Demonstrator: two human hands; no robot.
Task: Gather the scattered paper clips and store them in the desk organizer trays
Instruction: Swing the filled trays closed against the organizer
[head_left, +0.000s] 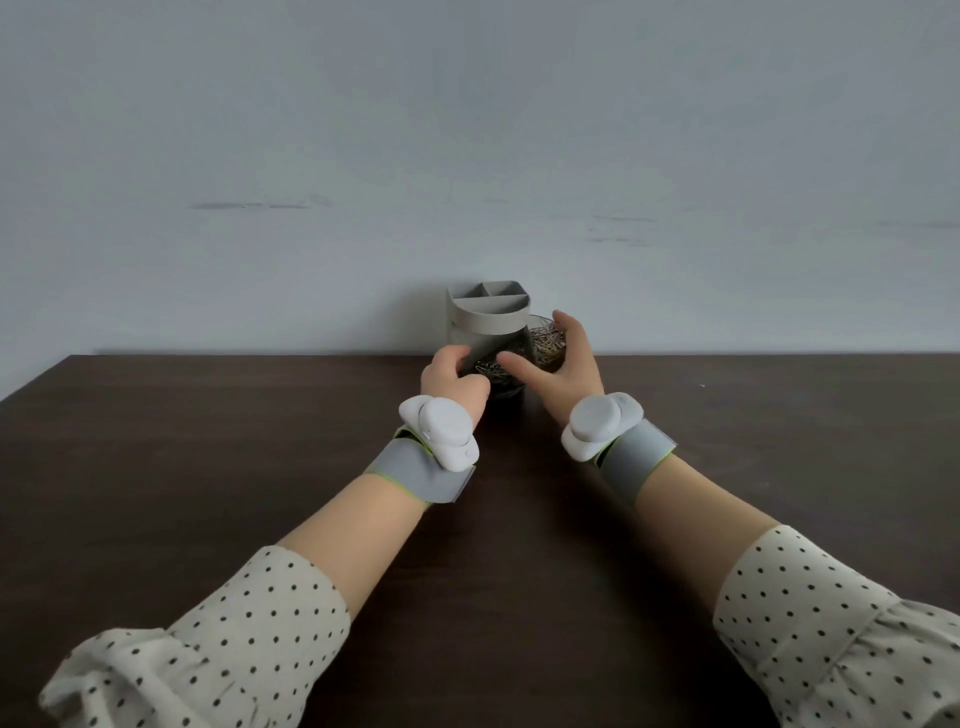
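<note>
A grey desk organizer with divided top compartments stands at the back of the dark desk, against the wall. Two clear trays fan out from its base. The front tray holds dark and silver paper clips. The right tray holds a heap of golden paper clips. My left hand has its fingers curled on the left side of the front tray. My right hand wraps around the right tray from the right, with its thumb stretched across toward the front tray.
A pale wall rises directly behind the organizer. A tiny light speck lies on the desk to the right. Both wrists carry grey bands with white sensor pods, and both sleeves are dotted cream fabric.
</note>
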